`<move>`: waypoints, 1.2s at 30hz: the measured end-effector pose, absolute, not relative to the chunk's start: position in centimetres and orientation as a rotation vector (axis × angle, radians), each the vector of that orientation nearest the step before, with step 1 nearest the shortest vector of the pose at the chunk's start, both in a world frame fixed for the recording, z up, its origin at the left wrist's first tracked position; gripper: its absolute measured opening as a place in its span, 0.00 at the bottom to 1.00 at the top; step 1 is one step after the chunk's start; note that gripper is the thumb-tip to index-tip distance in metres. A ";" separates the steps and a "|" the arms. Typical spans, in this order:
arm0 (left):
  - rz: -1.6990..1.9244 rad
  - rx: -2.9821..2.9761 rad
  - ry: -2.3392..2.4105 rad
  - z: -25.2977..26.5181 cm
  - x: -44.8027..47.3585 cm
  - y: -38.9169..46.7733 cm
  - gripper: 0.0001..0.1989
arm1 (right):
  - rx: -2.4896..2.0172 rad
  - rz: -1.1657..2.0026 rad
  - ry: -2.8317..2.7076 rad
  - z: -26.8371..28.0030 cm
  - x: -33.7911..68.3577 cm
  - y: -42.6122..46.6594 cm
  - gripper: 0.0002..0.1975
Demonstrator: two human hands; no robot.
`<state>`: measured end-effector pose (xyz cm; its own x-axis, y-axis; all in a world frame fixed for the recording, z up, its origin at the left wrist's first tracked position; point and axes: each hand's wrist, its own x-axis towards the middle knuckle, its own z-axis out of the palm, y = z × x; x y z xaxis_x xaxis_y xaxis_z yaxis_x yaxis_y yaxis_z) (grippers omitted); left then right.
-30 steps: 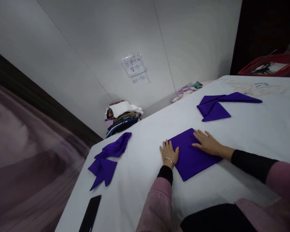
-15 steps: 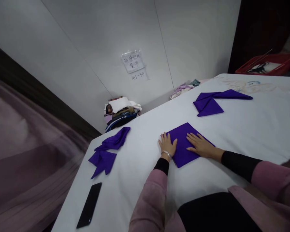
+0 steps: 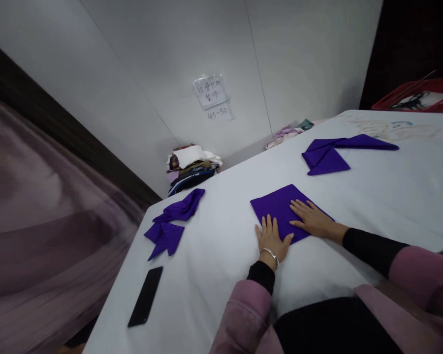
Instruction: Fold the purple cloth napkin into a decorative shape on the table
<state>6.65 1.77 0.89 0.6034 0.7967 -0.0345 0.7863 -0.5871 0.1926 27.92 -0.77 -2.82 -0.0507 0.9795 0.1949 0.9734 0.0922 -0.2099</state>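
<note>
The square purple cloth (image 3: 275, 204) lies flat on the white-covered counter (image 3: 206, 280); the left hand (image 3: 273, 243) rests over its near left edge, the right hand (image 3: 313, 220) on its right part; each grip is splayed flat, grasping nothing; a folded purple piece (image 3: 330, 160) lies beyond.

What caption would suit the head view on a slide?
Left hand and right hand rest open on a purple cloth atop a white-covered table.
</note>
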 end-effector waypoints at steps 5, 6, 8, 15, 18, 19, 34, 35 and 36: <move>0.034 2.552 1.505 0.6 3.4 1.9 0.40 | -1.927 0.001 -2.093 -3.6 28.2 -0.7 0.39; 0.019 2.533 1.536 0.6 2.7 1.8 0.39 | -1.928 -0.001 -2.095 -3.7 28.3 -0.7 0.39; 0.004 2.494 1.598 0.8 1.8 1.5 0.39 | -1.930 0.006 -2.097 -3.8 28.3 -0.7 0.40; 0.167 2.733 1.210 1.8 2.8 -2.4 0.34 | -1.894 -0.033 -2.140 -4.7 28.7 -0.6 0.41; 0.076 2.732 1.077 1.7 3.2 -3.4 0.38 | -1.924 0.014 -2.145 -4.6 29.2 -0.2 0.40; 0.051 2.722 1.070 1.6 3.2 -3.5 0.39 | -1.944 0.046 -2.134 -4.2 29.1 -0.1 0.40; 0.047 2.628 1.022 2.2 3.0 -3.4 0.42 | -1.312 0.487 -2.549 -1.0 20.5 4.9 0.33; 0.035 2.621 1.012 2.3 3.0 -3.3 0.42 | -1.327 0.478 -2.544 -1.2 20.6 5.4 0.34; 0.019 2.612 1.005 2.3 3.0 -3.3 0.42 | -1.344 0.467 -2.537 -1.5 20.6 5.9 0.34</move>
